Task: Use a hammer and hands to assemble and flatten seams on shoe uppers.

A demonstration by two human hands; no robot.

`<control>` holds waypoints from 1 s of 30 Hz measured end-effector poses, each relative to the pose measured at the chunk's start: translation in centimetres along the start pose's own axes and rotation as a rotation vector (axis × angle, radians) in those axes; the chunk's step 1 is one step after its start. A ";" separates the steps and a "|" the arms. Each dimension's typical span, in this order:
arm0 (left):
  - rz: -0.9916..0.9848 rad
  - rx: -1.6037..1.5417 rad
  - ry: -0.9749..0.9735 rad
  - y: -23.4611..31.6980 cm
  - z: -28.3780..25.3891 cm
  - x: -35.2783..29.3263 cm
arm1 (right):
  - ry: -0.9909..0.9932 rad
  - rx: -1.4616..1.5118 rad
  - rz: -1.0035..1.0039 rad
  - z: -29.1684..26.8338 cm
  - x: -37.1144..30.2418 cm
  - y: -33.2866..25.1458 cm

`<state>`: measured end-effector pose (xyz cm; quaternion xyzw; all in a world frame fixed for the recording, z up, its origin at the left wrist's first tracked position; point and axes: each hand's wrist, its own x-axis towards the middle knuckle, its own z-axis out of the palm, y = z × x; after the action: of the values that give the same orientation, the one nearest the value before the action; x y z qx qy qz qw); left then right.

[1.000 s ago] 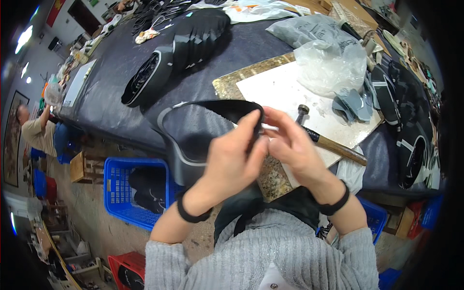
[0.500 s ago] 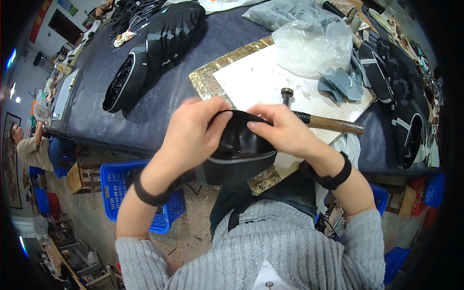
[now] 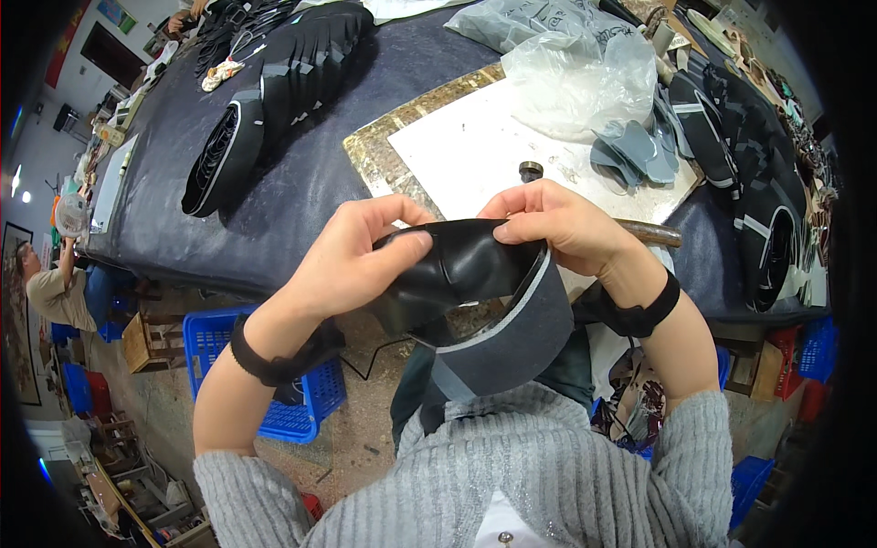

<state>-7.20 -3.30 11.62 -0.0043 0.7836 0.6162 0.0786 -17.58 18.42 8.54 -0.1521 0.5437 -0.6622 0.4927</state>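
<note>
Between my hands is a black shoe upper [image 3: 512,352], curved into an open loop with a pale grey line along its edge and a smooth, shiny inner face. My left hand [image 3: 352,256] pinches its top edge near the middle, thumb on the shiny face. My right hand [image 3: 566,228] grips the same edge farther right, thumb also in front. The fingertips behind the material are hidden. Just beyond my right hand lies a hammer [image 3: 650,234] with a wooden handle, its middle partly covered by that hand.
A white board [image 3: 457,160] lies on the dark table [image 3: 174,173], bearing a clear plastic bag [image 3: 575,87] and grey cut pieces [image 3: 635,155]. Nested black uppers stand in a left stack [image 3: 251,128] and right stack [image 3: 776,219]. A blue basket [image 3: 206,342] sits below; another person [image 3: 59,297] is at far left.
The shoe upper has opened out and swung lower right, showing more of its loop and inner face. Both hands still pinch its top edge; my right hand has moved slightly right.
</note>
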 end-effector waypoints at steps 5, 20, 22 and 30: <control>-0.068 0.017 -0.084 -0.1 -0.4 0.1 | 0.046 -0.158 -0.064 0.5 0.1 0.2; 1.110 0.919 0.177 4.2 -1.1 3.1 | -0.187 0.385 -0.251 4.3 -0.1 1.6; 1.097 0.889 0.303 3.5 -0.4 3.4 | -0.129 0.511 -0.230 5.7 0.1 1.9; 0.773 0.648 0.574 0.5 3.5 -1.2 | 0.310 0.674 -0.442 6.9 -0.2 4.0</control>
<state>-5.66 0.08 11.50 0.1395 0.8668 0.3030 -0.3707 -10.48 14.92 7.64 0.0059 0.3190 -0.9074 0.2736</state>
